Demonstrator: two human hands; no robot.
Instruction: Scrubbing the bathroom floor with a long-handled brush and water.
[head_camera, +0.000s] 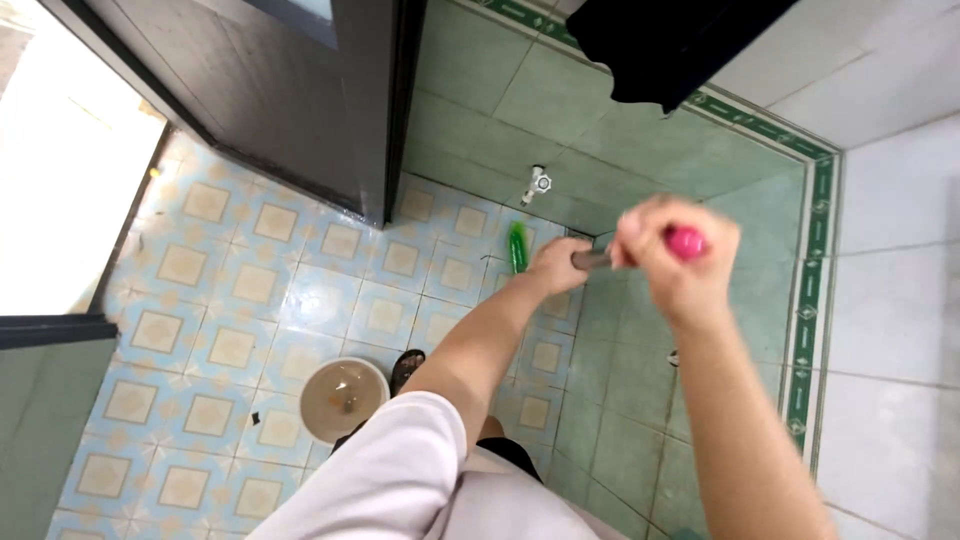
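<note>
- Right hand (678, 262): fist wrapped tight round the pink grip end of a long grey-shafted handle (640, 250); pink tip shows past the knuckles. Image here is motion-blurred.
- Left hand (557, 265): fingers curled round the same handle's grey shaft, lower down, just beside the right hand. Both forearms reach out from a white short sleeve (385, 470).
- Handle position: held in mid-air in front of the green tiled wall (500, 110), above the floor corner. Its lower end is hidden behind the hands; cannot tell what it carries.
- Green plastic bottle (517, 247): stands on the floor against the wall, just beside the left hand in the frame.
- White wall tap (537, 184): set low on the green wall, above the bottle.
- Round beige plastic basin (344, 399): on the patterned blue-and-cream floor tiles (230, 300), holding murky water, close to a dark sandal (405, 368).
- Dark door (300, 100): stands open at upper left.
- Black cloth (670, 45): hangs at the top edge.
</note>
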